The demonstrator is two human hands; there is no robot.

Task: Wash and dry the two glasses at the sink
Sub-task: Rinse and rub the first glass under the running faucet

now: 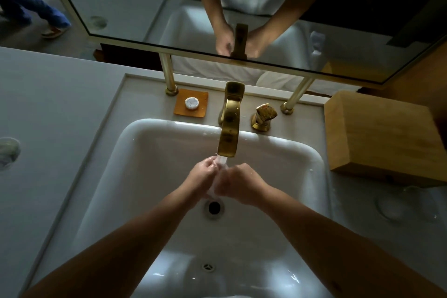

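Running from the gold faucet (pixel 229 126), a stream of water (pixel 222 161) falls between the two hands over the white sink (pixel 154 152). No glass is plainly visible in either hand. One glass (pixel 9 151) stands on the grey counter (pixel 48 104) well to the left of the basin; a second glass (pixel 406 203) stands on the counter to the right of the basin, just in front of the wooden box (pixel 377 135). Both are clear and hard to make out in the dim light.

Left hand (pixel 203 174): fingers curled, fingertips at the stream; cannot tell whether it holds anything. Right hand (pixel 238 182): fingers curled inward, touching or almost touching the left at the water; what it holds, if anything, cannot be told.

Drain (pixel 214 207) sits just below the hands; the overflow hole (pixel 208 266) is on the near wall. Behind the basin: a gold handle (pixel 263 116) right of the faucet, and an orange dish (pixel 191 103) on the left with a round white soap (pixel 191 103) on it. Gold-framed mirror (pixel 145 19) on two brass posts reflects the arms and faucet.
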